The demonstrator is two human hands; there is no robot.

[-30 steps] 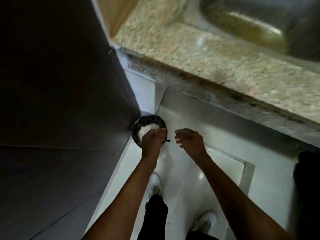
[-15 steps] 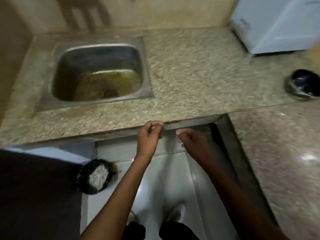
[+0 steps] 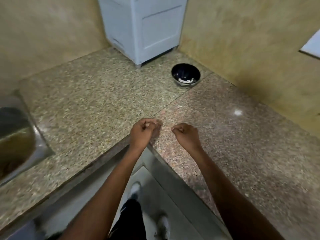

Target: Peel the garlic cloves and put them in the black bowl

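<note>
over the inner corner of the speckled granite l-shaped countertop (image 3: 103,94), both bare hands hover side by side, a small gap between them. left hand (image 3: 142,131) has fingers curled in toward the thumb, tips bunched as if pinching something small and pale; blur makes it impossible to tell whether a garlic clove is really in there. right hand (image 3: 186,134) is also curled into a loose fist, knuckles up, fingertips tucked under; cannot tell if it holds anything. both forearms reach in from the near edge, bare.

round glossy black bowl (image 3: 185,75) sits far right of centre on the counter, well apart from the hands, near the far corner where the two beige walls (image 3: 242,40) meet. a few small white pieces (image 3: 186,80) lie at the bottom of the bowl, likely peeled garlic cloves, too small to confirm.

pale blue-white boxy appliance (image 3: 143,26) stands on the counter at the far side, just left of the bowl, not touching it.

stainless steel sink basin (image 3: 15,135) is set into the counter at far left, partly cut off by the frame, brownish inside.

below the counter edge, near centre, a light floor (image 3: 152,187) shows, with two white shoes (image 3: 135,188) and dark trouser legs (image 3: 129,220) of the person. bright light reflection spot on the counter at right.
</note>
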